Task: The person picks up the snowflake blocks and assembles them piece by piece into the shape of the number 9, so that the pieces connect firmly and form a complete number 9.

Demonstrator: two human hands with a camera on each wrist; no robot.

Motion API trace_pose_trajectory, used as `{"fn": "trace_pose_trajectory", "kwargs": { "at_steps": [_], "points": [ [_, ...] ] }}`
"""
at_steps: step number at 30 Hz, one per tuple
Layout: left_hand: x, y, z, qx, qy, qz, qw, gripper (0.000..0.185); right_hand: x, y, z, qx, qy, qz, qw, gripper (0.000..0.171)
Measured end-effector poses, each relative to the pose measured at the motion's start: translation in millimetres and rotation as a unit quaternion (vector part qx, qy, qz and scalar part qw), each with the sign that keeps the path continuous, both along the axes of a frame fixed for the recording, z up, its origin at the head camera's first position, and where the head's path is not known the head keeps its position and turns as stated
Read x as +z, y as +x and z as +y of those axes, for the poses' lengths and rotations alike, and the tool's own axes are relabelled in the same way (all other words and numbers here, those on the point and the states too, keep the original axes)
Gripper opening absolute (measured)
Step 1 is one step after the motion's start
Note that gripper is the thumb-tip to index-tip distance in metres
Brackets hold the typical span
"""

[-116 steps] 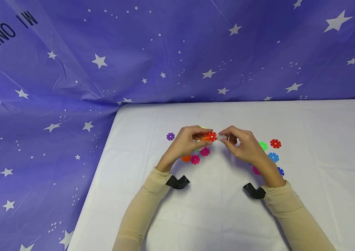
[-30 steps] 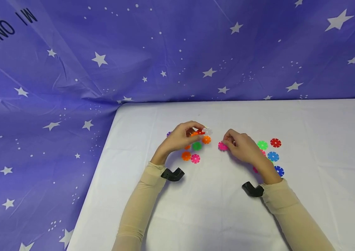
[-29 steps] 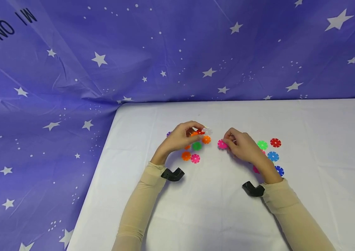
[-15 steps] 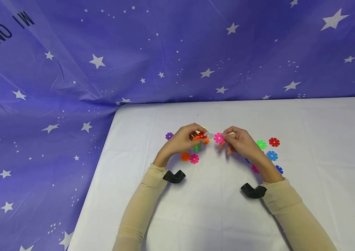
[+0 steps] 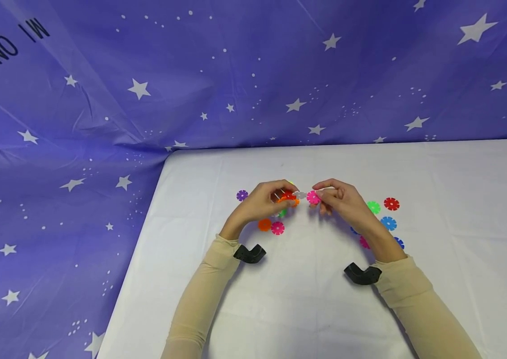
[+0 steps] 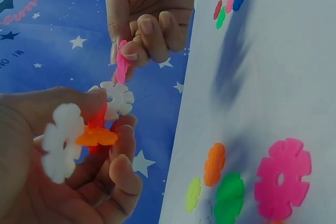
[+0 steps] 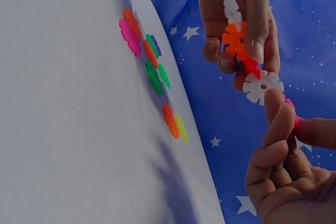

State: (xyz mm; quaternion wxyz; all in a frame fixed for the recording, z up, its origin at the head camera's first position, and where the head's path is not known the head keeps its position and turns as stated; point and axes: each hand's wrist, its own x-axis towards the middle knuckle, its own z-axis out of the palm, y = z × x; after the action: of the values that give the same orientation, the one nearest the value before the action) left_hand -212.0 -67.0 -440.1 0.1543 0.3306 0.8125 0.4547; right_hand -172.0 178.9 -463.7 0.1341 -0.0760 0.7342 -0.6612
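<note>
My left hand (image 5: 259, 202) grips a short chain of notched, flower-shaped plastic discs above the table. In the left wrist view the chain runs from a white disc (image 6: 62, 142) through an orange disc (image 6: 96, 136) and a red one to a second white disc (image 6: 121, 99) at its far end. Thumb and finger of my right hand (image 5: 347, 203) pinch a pink disc (image 5: 313, 197). Its edge is right at the rim of the end white disc, turned crosswise to it. My left fingers partly hide the red disc (image 7: 251, 68).
Loose discs lie flat on the white table (image 5: 307, 299). A left group includes a purple disc (image 5: 242, 195) and an orange one (image 5: 264, 225); a right group includes a red disc (image 5: 391, 204) and a light-blue one (image 5: 388, 223). A starry purple cloth (image 5: 253, 75) hangs behind.
The right hand first held a white disc against the red one. That white disc now sits on the chain. The right hand has since brought a pink disc up and leftward to it.
</note>
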Motion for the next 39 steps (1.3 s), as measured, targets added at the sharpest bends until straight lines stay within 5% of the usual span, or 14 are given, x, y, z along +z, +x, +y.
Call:
{"fn": "trace_pose_trajectory", "kwargs": {
  "at_steps": [15, 20, 33, 39],
  "points": [
    [-0.7, 0.8, 1.2, -0.009, 0.025, -0.024, 0.9993, 0.025, 0.3, 1.0, 0.7, -0.002, -0.036, 0.039, 0.999, 0.027],
    [-3.0, 3.6, 7.1, 0.016, 0.045, -0.034, 0.9983, 0.016, 1.6, 3.7, -3.3, -0.005, -0.038, 0.042, 0.998, 0.026],
    [-1.9, 12.8, 20.2, 0.082, 0.039, 0.09, 0.9918, 0.008, 4.2, 11.0, -20.6, -0.082, -0.034, 0.101, 0.991, 0.019],
    [-1.8, 8.9, 14.9, 0.078, 0.016, 0.042, 0.9959, 0.011, -3.4, 6.2, -20.2, -0.072, -0.044, 0.077, 0.993, 0.028]
  ]
}}
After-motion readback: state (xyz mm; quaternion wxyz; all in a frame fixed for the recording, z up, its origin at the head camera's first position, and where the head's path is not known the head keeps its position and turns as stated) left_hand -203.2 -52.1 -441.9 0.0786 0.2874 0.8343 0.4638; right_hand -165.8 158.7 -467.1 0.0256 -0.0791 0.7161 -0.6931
